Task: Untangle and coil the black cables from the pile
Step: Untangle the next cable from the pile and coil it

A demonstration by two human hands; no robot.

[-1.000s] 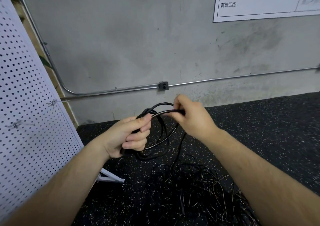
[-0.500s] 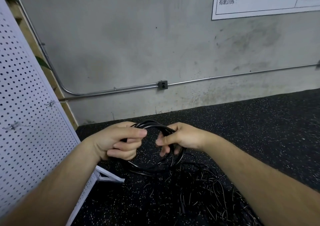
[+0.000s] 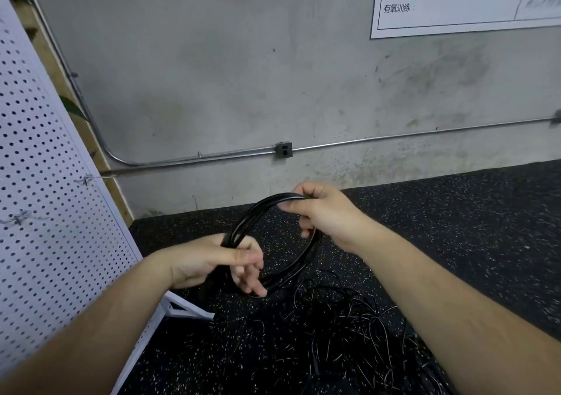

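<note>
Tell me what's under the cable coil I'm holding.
A tangled pile of black cables lies on the speckled floor below the coil. The left hand covers the coil's lower left part, so its loose end cannot be seen.

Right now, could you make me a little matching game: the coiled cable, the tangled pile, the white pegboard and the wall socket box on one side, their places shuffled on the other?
Things:
1. coiled cable
2. tangled pile
3. pegboard
4. socket box

Places:
a. lying on the speckled floor
b. mounted on the grey wall
c. gripped by the left hand and right hand
d. standing at the left edge

Pairs: 1-c, 2-a, 3-d, 4-b.
</note>
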